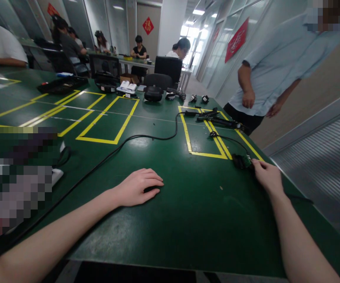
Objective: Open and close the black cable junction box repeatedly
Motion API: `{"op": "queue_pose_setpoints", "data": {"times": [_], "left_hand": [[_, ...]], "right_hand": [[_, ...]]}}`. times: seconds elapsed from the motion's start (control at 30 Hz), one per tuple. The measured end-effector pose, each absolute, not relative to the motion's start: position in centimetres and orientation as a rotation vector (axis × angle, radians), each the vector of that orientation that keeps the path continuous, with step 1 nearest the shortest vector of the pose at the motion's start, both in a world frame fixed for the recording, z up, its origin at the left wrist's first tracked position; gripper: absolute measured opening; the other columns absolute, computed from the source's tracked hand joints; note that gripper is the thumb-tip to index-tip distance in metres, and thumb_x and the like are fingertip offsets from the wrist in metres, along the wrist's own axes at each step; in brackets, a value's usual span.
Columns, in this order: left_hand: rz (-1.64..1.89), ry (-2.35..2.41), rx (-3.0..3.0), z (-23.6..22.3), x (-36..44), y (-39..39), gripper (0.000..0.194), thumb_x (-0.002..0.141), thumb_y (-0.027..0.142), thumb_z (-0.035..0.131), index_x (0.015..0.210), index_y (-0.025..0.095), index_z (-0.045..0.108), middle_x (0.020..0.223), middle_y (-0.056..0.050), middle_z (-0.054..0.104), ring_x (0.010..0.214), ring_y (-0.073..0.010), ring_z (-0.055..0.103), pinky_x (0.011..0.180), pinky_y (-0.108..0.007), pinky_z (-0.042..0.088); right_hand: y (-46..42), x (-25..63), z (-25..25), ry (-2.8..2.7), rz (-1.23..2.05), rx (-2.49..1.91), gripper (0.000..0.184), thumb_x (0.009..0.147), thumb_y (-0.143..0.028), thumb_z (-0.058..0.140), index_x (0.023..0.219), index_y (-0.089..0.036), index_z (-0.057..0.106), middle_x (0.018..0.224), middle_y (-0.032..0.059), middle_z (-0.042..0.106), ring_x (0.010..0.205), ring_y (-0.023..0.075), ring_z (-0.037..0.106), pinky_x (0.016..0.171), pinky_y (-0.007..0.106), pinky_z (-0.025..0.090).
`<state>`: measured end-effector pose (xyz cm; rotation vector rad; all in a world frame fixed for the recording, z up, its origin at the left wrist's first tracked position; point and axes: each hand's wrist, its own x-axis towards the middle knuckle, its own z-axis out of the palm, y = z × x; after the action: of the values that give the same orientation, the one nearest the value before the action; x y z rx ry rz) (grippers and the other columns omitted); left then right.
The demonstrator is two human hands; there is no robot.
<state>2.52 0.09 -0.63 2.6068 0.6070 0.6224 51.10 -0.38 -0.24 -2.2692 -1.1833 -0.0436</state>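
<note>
My left hand point(140, 186) rests palm down on the green table point(187, 220), its fingers stretched out and holding nothing. Off to the right, the fingers of my right hand point(269, 177) are pinched at the edge of a small green circuit board point(247, 161). Against the board's left side sits a black part point(238, 160), whose exact kind I cannot make out. A thin black cable point(234, 140) runs from near the board to a small black coil or plug point(213, 134) inside the yellow tape marks.
A long black cord point(134, 136) crosses the table to a black tool with a stand-like body point(217, 118). Yellow tape rectangles point(96, 140) mark the surface. A black tray point(62, 84) and black cases point(153, 94) line the far edge. A person point(276, 67) stands at the right; others sit behind.
</note>
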Motion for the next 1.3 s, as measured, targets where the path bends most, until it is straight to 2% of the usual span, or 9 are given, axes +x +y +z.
{"op": "queue_pose_setpoints", "data": {"times": [0.17,0.3,0.43,0.57,0.73,0.9,1.0,1.17,1.3], "left_hand": [[0.629,0.609,2.610,-0.6,2.5,0.1,0.021,0.101,0.025,0.058,0.116,0.021,0.074,0.118,-0.007,0.076,0.109,-0.0222,0.069,0.097,-0.039,0.055],[0.620,0.619,2.606,-0.5,2.5,0.1,0.022,0.102,0.025,0.057,0.115,0.020,0.074,0.117,-0.007,0.076,0.109,-0.0225,0.069,0.097,-0.039,0.055],[0.627,0.609,2.604,-0.6,2.6,0.2,0.022,0.102,0.026,0.057,0.114,0.021,0.075,0.116,-0.008,0.077,0.108,-0.0220,0.069,0.098,-0.039,0.056],[0.691,0.610,2.611,-0.6,2.8,0.1,0.023,0.102,0.026,0.055,0.111,0.020,0.075,0.110,-0.007,0.078,0.103,-0.0209,0.071,0.094,-0.037,0.057],[1.000,0.730,2.591,0.0,2.5,0.5,0.022,0.101,0.022,0.054,0.111,0.020,0.074,0.107,-0.008,0.078,0.098,-0.0212,0.071,0.090,-0.038,0.057],[0.896,0.827,2.636,0.3,1.3,1.4,0.030,0.087,0.015,0.056,0.112,0.020,0.072,0.115,-0.008,0.076,0.108,-0.0254,0.068,0.097,-0.044,0.055],[0.742,0.805,2.628,0.3,0.8,1.8,0.033,0.080,0.011,0.054,0.105,0.020,0.072,0.111,-0.007,0.076,0.103,-0.0231,0.070,0.092,-0.037,0.057],[0.658,0.864,2.623,0.4,0.3,1.9,0.031,0.083,0.012,0.051,0.105,0.020,0.073,0.104,-0.005,0.075,0.097,-0.0209,0.070,0.087,-0.032,0.056],[0.618,0.938,2.553,0.2,0.0,2.1,0.030,0.088,0.012,0.050,0.104,0.020,0.074,0.095,-0.003,0.072,0.078,-0.0143,0.067,0.071,-0.024,0.052]], "right_hand": [[0.9,46.5,-1.1,-1.313,0.099,-2.139,0.042,0.086,-0.043,0.053,0.095,-0.013,0.080,0.096,0.0137,0.079,0.098,0.0323,0.070,0.084,0.038,0.054],[1.1,41.5,-1.4,-1.531,0.267,-1.936,0.045,0.086,-0.054,0.059,0.096,-0.015,0.080,0.097,0.0114,0.080,0.090,0.0296,0.072,0.082,0.039,0.056],[0.7,36.6,-1.3,-1.810,0.281,-1.731,0.045,0.079,-0.055,0.074,0.103,-0.018,0.078,0.101,0.0113,0.079,0.089,0.0297,0.073,0.079,0.041,0.057],[-0.1,32.1,-1.6,-1.984,0.234,-1.557,0.033,0.083,-0.043,0.074,0.105,-0.019,0.074,0.103,0.0108,0.077,0.090,0.0292,0.074,0.078,0.041,0.059],[-2.1,28.2,-1.4,-2.191,0.349,-1.280,0.022,0.087,-0.027,0.069,0.108,-0.022,0.069,0.104,0.0071,0.076,0.089,0.0242,0.074,0.077,0.036,0.060],[-4.3,27.2,-0.5,-2.415,0.572,-0.906,0.026,0.088,-0.018,0.066,0.113,-0.022,0.070,0.113,0.0069,0.076,0.097,0.0203,0.075,0.081,0.029,0.059],[-5.0,27.4,-0.1,-2.525,0.592,-0.819,0.034,0.085,-0.013,0.062,0.116,-0.023,0.071,0.119,0.0058,0.076,0.098,0.0190,0.076,0.077,0.026,0.059],[-4.8,27.9,-0.1,-2.566,0.497,-0.826,0.045,0.080,-0.008,0.058,0.121,-0.023,0.070,0.123,0.0063,0.075,0.098,0.0188,0.076,0.076,0.026,0.059],[-4.2,28.4,-0.5,-2.529,0.444,-0.854,0.046,0.082,-0.006,0.057,0.123,-0.021,0.069,0.124,0.0065,0.074,0.101,0.0187,0.076,0.079,0.027,0.060]]}}
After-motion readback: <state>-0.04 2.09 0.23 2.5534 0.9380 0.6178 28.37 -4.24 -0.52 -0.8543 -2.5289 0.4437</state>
